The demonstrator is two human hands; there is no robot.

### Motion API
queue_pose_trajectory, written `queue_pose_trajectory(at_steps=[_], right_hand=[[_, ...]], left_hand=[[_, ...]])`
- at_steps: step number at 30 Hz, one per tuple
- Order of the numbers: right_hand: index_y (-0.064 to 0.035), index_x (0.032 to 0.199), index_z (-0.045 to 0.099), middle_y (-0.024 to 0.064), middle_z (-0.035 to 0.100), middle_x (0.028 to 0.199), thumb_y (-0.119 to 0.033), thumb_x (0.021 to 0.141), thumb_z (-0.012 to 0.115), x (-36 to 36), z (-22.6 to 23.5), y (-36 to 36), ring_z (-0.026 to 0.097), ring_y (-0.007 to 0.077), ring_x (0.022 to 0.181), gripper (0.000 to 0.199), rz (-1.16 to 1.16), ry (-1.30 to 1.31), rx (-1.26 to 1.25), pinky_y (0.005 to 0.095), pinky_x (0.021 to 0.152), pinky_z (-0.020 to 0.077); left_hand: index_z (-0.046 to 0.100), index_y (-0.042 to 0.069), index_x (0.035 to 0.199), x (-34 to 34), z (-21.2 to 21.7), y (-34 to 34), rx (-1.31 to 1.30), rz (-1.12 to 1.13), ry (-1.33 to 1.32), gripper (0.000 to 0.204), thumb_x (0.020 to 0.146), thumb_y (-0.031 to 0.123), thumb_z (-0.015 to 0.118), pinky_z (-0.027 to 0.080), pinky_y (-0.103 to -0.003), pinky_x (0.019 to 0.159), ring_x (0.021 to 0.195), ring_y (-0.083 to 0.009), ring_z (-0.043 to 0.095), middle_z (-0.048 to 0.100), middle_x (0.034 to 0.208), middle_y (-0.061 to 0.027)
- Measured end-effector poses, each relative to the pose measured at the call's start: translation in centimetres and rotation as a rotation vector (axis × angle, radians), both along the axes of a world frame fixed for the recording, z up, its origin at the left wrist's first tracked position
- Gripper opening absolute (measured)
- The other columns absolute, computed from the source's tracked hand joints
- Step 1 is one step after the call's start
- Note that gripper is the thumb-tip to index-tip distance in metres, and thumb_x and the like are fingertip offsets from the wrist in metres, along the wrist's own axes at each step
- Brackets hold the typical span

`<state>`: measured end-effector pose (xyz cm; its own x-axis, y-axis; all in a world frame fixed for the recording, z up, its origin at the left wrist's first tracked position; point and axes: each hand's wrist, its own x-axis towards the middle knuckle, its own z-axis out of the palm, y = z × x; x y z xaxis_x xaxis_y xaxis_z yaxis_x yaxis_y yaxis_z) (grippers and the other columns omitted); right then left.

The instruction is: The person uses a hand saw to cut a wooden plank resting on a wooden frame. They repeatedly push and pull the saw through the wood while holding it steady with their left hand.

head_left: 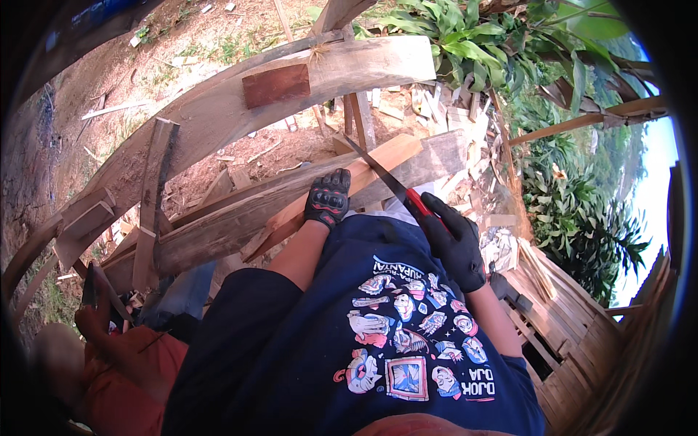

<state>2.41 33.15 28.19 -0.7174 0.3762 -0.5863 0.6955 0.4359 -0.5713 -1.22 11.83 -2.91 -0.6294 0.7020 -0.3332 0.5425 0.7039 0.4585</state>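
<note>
A light wooden board (297,212) lies slantwise over a weathered beam (211,238) in front of me. My left hand (329,198), in a black glove with hard knuckle guards, is closed on the board and presses it down. My right hand (456,240), also gloved in black, grips the red handle (417,201) of a handsaw. The saw's dark blade (383,174) points away to the upper left and crosses the board to the right of my left hand. Whether the teeth have cut into the wood cannot be made out.
Beyond the beam runs a long plank (211,105) with a reddish-brown wood block (276,86) on it. Wood offcuts (429,105) litter the ground. A co-worker in a red shirt (134,370) is close at the lower left. Stacked boards (582,341) lie at the right.
</note>
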Motion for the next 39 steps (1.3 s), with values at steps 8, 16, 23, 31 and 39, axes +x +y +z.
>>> queue_pose_trajectory(at_steps=[8, 16, 23, 31, 39], right_hand=[[-0.0005, 0.142, 0.07, 0.0234, 0.078, 0.129, -0.02, 0.106, 0.066, 2.1, 2.4, -1.3, 0.077, 0.0339, 0.119, 0.041, 0.106, 0.027, 0.079, 0.0414, 0.104, 0.0569], [-0.0024, 0.138, 0.073, 0.0272, 0.077, 0.123, -0.022, 0.105, 0.064, -3.6, -7.6, -1.5, 0.078, 0.0398, 0.11, 0.04, 0.198, 0.036, 0.117, 0.045, 0.096, 0.0599], [-0.0045, 0.127, 0.076, 0.028, 0.077, 0.109, -0.028, 0.104, 0.056, -9.0, -19.5, -2.3, 0.075, 0.0455, 0.104, 0.039, 0.234, 0.043, 0.105, 0.0535, 0.094, 0.0575], [-0.0053, 0.132, 0.075, 0.0255, 0.077, 0.121, -0.033, 0.103, 0.059, -10.3, -21.7, -2.5, 0.073, 0.0443, 0.113, 0.043, 0.255, -0.027, 0.082, 0.0499, 0.101, 0.0559], [-0.0048, 0.147, 0.068, 0.0247, 0.073, 0.139, -0.029, 0.107, 0.065, -2.8, -11.0, -2.2, 0.069, 0.0391, 0.133, 0.046, 0.166, -0.015, 0.027, 0.0434, 0.112, 0.0531]], left_hand=[[0.054, 0.009, 0.157, -0.4, 0.3, 0.0, 0.004, -0.028, 0.015, 0.069, 0.095, 0.034, 0.068, 0.049, -0.05, 0.113, 0.136, -0.0302, 0.064, 0.063, 0.154, -0.0157], [0.053, 0.007, 0.157, -0.2, -0.8, 0.1, 0.039, -0.002, 0.023, 0.063, 0.098, 0.029, 0.061, 0.049, -0.05, 0.113, 0.135, -0.0318, 0.064, 0.063, 0.153, -0.0173], [0.053, 0.006, 0.157, -0.1, -0.4, -0.3, 0.043, -0.03, 0.037, 0.063, 0.099, 0.031, 0.06, 0.048, -0.049, 0.113, 0.134, -0.032, 0.064, 0.062, 0.154, -0.0185], [0.058, 0.006, 0.151, 0.2, -0.2, -0.1, 0.069, 0.004, 0.068, 0.053, 0.102, 0.028, 0.054, 0.049, -0.051, 0.112, 0.131, -0.0326, 0.066, 0.064, 0.15, -0.0181], [0.054, 0.008, 0.156, 0.2, 0.7, -0.3, 0.012, -0.038, -0.053, 0.069, 0.096, 0.037, 0.069, 0.045, -0.052, 0.117, 0.139, -0.0305, 0.062, 0.063, 0.153, -0.015]])
